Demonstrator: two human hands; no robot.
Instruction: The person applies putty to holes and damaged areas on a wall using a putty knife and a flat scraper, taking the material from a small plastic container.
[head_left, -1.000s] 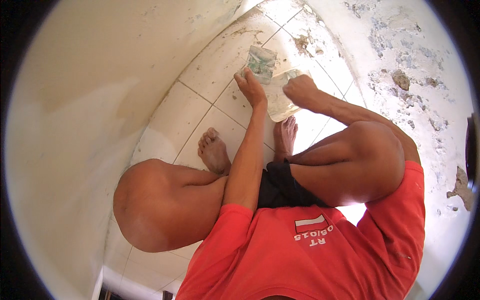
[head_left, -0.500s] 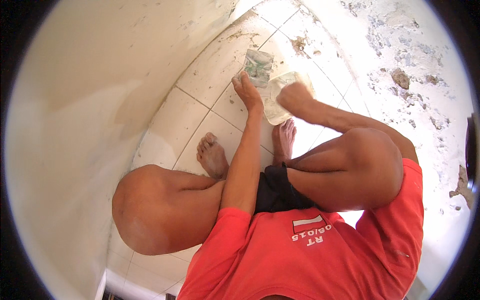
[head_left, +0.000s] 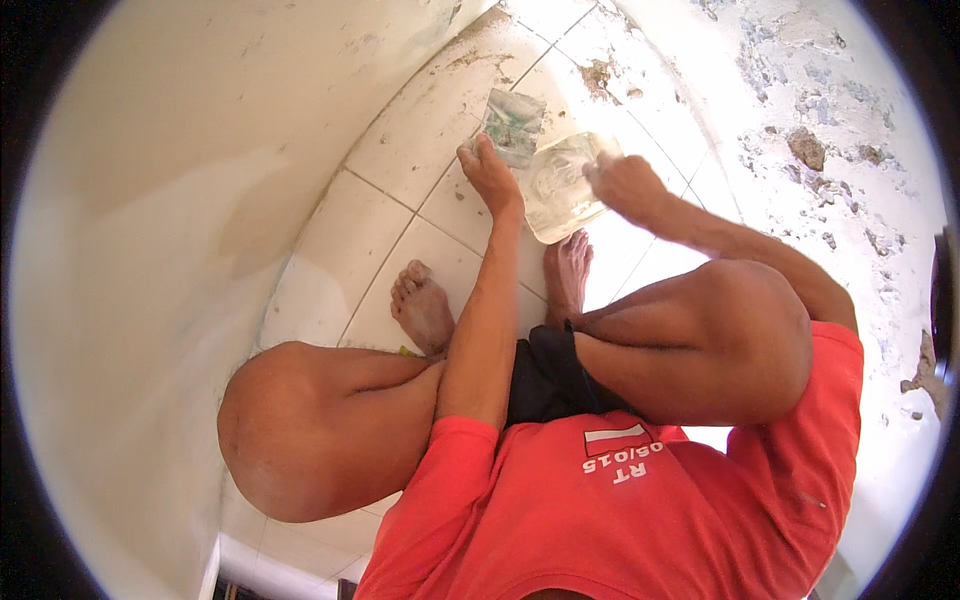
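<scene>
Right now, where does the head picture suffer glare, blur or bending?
In the head view, glare whitens the floor tiles beside the right foot; the head view also shows the right hand slightly blurred; in that head view, the left wall curves at its base and the corners go black.

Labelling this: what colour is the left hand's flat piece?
The flat piece is greyish with green patches; best in head view.

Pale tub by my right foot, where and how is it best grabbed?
Probably grip the pale tub by its near-left edge, coming from the near left: that rounded corner shows bare, whereas in this view the right hand overlaps the right edge and the greenish plate crowds the far-left side.
</scene>
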